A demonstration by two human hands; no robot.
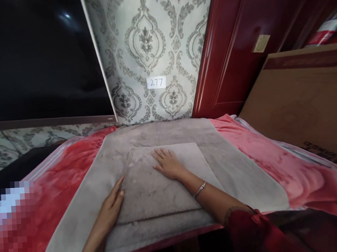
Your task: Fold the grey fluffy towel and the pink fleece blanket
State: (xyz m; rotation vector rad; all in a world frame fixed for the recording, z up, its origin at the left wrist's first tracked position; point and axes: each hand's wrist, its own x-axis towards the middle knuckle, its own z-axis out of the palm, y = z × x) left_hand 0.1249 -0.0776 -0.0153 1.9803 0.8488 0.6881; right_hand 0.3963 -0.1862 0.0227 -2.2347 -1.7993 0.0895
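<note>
A grey plush cloth piece (157,186), roughly square and perhaps folded, lies flat in the middle of a larger grey cloth (244,174). Pressed flat on its upper part is my right hand (168,163), fingers spread, with a silver bracelet on the wrist. Along the piece's left edge rests my left hand (113,202), its fingers stretched out and the thumb a little apart. Neither hand grips anything. Whether the left fingertips reach under the edge I cannot tell. A thin dark line runs across the near side of the piece.
Under the grey cloth spreads a red and pink blanket (272,169). A dark television screen (41,61) stands at the back left, patterned wallpaper (147,40) behind. To the right are a dark red door or panel (227,62) and a large cardboard box (302,92).
</note>
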